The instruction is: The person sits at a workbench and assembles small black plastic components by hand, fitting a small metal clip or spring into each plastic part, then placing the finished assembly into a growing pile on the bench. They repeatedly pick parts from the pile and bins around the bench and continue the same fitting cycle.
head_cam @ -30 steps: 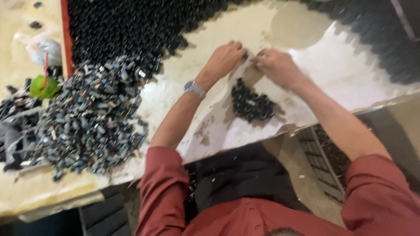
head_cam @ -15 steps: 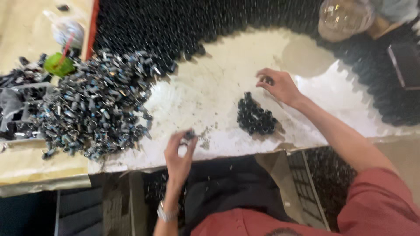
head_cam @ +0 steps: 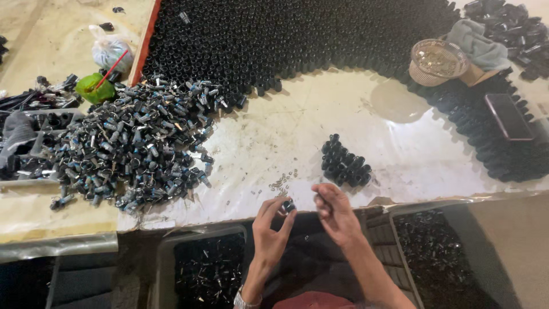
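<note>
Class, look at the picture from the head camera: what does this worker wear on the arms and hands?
Both hands are bare, with no gloves: the left hand and the right hand. A silver metal wristwatch sits on the left wrist. Both forearms are uncovered in view. A bit of red cloth shows at the bottom edge, between the arms.

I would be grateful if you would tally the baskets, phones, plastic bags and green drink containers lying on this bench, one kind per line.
Round basket: 1
Dark phone: 1
Clear plastic bag: 1
Green drink container with a red straw: 1
Total: 4
</note>
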Tool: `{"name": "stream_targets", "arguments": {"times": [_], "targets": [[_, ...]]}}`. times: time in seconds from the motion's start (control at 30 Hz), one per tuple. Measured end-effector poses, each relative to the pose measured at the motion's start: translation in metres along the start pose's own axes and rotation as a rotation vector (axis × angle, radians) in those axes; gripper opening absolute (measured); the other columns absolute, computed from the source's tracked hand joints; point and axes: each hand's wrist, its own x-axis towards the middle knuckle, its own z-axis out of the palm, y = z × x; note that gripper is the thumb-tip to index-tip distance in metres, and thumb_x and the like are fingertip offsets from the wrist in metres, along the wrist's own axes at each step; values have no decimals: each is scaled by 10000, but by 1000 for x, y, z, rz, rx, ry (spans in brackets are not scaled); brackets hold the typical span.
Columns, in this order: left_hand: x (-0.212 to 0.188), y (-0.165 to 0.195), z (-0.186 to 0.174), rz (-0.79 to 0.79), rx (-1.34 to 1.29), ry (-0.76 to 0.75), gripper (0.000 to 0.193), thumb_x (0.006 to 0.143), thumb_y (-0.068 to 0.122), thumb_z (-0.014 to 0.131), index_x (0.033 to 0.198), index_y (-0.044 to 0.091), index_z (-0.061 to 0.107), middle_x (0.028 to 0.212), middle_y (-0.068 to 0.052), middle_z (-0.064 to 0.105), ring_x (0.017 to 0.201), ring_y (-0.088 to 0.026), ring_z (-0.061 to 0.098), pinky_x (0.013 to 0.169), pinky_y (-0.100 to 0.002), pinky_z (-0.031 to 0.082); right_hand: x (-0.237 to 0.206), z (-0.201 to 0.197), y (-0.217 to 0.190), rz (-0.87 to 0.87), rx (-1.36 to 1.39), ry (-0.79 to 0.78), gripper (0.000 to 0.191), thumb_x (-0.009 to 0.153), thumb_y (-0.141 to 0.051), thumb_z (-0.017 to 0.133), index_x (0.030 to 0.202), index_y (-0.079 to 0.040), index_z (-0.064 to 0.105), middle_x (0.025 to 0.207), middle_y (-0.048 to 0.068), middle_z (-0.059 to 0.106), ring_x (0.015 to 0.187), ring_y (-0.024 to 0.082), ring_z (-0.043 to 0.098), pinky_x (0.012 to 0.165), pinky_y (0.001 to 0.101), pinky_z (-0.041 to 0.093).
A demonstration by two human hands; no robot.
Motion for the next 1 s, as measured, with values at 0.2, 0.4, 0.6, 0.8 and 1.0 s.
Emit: {"name": "stream_targets", "arguments": {"times": [0.2,0.4,0.6,0.8,1.0], "targets": [[4,-35,-13,-25,51,87,249,886,53,784,1124,27,716,1040,-65,712,873,-137,683,787,-275,556,-11,37,10,-235,-543,16,281,987,-98,671,1258,-24,676,1040,-13,653,830,16,554,687,166,439],[-18,-62,-54,-5,-19,302,283,980,-1,730,1252,6,652,1252,-52,639,1078,-117,658,902,-272,571,-46,18,-28,-849,-1017,4,193,1013,-1,653,1192,-69,680,982,31,743,863,140,720,803,329,599],[-8,-64,-55,-155,140,330,285,949,16,776,1221,19,690,1211,-74,680,870,-115,642,770,-259,554,-8,19,-4,-678,-1830,-33,312,962,-76,703,1274,-68,691,1102,194,713,733,263,691,632,398,556],[28,-53,-38,137,204,145,346,916,17,789,1246,53,689,1209,-107,694,1068,-224,688,860,-321,580,57,36,11,-196,-2052,236,663,1042,-337,592,1567,11,387,942,254,728,742,462,674,662,547,526],[43,-58,-44,93,61,26,379,894,111,811,1256,99,699,1193,-64,702,1011,-187,687,895,-319,600,41,17,27,-511,-1951,165,274,1056,-226,628,1293,-116,712,1212,185,659,956,400,680,782,483,550]]}}
